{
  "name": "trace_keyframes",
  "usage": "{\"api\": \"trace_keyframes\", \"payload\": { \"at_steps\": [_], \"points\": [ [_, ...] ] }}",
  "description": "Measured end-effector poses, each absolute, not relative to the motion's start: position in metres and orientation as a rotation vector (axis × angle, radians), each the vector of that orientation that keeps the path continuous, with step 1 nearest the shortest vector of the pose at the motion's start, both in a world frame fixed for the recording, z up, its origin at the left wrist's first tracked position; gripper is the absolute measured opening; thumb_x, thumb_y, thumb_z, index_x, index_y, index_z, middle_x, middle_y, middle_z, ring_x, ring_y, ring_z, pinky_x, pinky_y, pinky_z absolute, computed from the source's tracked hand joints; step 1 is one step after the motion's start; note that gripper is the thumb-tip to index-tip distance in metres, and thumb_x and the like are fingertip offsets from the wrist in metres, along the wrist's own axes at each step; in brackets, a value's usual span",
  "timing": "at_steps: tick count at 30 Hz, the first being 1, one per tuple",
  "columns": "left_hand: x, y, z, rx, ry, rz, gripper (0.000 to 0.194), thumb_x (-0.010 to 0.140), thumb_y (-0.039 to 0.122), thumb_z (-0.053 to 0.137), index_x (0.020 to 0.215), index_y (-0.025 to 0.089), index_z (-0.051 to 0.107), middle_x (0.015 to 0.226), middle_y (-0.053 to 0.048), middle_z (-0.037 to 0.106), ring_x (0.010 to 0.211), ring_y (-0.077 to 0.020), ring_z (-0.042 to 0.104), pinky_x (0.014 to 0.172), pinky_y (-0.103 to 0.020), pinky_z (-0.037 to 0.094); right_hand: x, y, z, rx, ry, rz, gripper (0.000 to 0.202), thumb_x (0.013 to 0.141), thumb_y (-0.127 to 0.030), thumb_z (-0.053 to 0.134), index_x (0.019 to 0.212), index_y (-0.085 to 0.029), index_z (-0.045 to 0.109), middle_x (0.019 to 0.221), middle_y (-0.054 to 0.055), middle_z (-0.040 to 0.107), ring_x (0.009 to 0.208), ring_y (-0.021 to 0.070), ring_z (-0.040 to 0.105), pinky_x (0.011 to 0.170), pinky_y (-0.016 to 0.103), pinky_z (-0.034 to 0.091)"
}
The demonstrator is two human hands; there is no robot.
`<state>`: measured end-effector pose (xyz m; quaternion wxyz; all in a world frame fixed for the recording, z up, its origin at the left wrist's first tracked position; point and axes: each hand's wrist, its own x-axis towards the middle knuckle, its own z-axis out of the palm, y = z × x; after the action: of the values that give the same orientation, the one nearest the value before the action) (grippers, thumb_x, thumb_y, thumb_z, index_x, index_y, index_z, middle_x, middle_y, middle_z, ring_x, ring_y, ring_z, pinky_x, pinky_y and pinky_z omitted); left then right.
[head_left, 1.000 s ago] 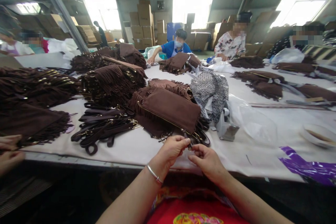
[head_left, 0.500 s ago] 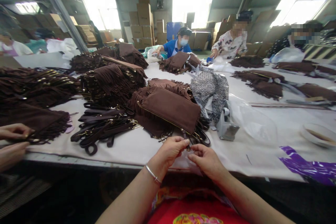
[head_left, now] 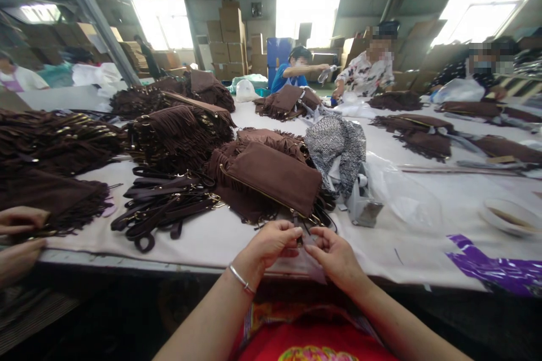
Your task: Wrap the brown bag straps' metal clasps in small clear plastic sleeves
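Observation:
A brown fringed bag (head_left: 271, 176) with a gold zipper lies on top of other brown bags in front of me. My left hand (head_left: 273, 241), with a silver bangle at the wrist, pinches the small dark zipper pull (head_left: 300, 241) hanging at the bag's near corner. Close beside it, my right hand (head_left: 332, 254) has its thumb and fingers together on a thin, clear plastic piece (head_left: 314, 269) that hangs below the fingers. Dark straps with gold clasps (head_left: 165, 203) are heaped left of the bag.
Brown bags (head_left: 178, 132) are piled to the left, where another person's hands (head_left: 23, 231) work. A patterned grey cloth (head_left: 336, 146), a metal dispenser (head_left: 366, 208), a white bowl (head_left: 508, 217) and purple plastic (head_left: 495, 262) are at the right. People stand across the table.
The plastic piece now hangs lower and shows more clearly beneath my right hand. Across the table, the person in blue has stretched an arm out to the right, holding something.

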<state>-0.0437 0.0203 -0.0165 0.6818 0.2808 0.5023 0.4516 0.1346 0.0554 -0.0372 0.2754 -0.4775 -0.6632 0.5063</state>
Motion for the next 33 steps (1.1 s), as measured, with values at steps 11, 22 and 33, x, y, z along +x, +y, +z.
{"api": "trace_keyframes", "payload": {
  "at_steps": [11, 22, 33],
  "points": [
    [-0.035, 0.02, -0.022, 0.702, 1.156, 1.09, 0.039, 0.06, 0.044, 0.08, 0.063, 0.013, 0.057, 0.061, 0.0, 0.056, 0.057, -0.01, 0.05, 0.059, -0.025, 0.038, 0.125, 0.059, -0.037, -1.24, -1.416, 1.723, 0.047, 0.072, -0.053, 0.067, 0.099, -0.016, 0.059, 0.061, -0.003, 0.058, 0.047, 0.0099, 0.046, 0.044, 0.022, 0.033],
    [-0.038, 0.025, -0.017, 0.713, 1.2, 1.113, 0.038, 0.06, 0.045, 0.081, 0.062, 0.014, 0.058, 0.06, 0.003, 0.052, 0.058, -0.0099, 0.047, 0.059, -0.025, 0.037, 0.139, 0.06, -0.035, -1.31, -1.747, 1.42, 0.026, 0.074, -0.041, 0.065, 0.074, -0.016, 0.07, 0.064, 0.001, 0.064, 0.06, 0.0152, 0.054, 0.056, 0.025, 0.04],
    [-0.033, 0.034, -0.009, 0.574, 1.237, 1.265, 0.044, 0.051, 0.05, 0.083, 0.069, 0.014, 0.065, 0.073, -0.002, 0.058, 0.073, -0.0143, 0.052, 0.068, -0.028, 0.039, 0.144, 0.053, -0.039, -1.293, -1.798, 1.423, 0.021, 0.072, -0.038, 0.067, 0.072, -0.017, 0.069, 0.066, 0.001, 0.066, 0.066, 0.018, 0.057, 0.061, 0.027, 0.043]
  ]
}}
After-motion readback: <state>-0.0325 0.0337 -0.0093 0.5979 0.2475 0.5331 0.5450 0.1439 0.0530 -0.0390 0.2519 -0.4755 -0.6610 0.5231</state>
